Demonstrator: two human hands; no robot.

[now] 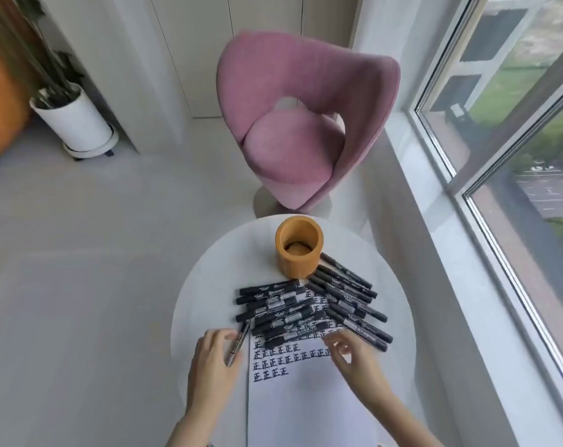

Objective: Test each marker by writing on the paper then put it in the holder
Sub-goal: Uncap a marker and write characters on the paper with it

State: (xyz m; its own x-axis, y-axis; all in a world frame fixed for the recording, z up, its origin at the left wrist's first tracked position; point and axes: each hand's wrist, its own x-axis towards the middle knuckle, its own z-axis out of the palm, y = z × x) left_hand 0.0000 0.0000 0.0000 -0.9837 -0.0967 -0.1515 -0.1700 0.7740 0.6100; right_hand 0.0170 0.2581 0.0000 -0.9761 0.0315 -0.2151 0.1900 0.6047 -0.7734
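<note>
Left fingers [223,334]: curled, pinching one black marker [238,345] beside the paper's left edge.
Right fingers [333,337]: loosely bent, spread, holding nothing I can see, above the paper [305,401].
Paper: white, rows of written characters.
Marker pile [305,314]: heaped across the paper's far end.
Holder [299,250]: orange cup just beyond the pile, on my round white table [209,285].

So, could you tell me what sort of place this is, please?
Probably a lounge corner of a flat or office, upstairs: a round white table, a pink armchair, a potted plant and a large window overlooking grass.
</note>
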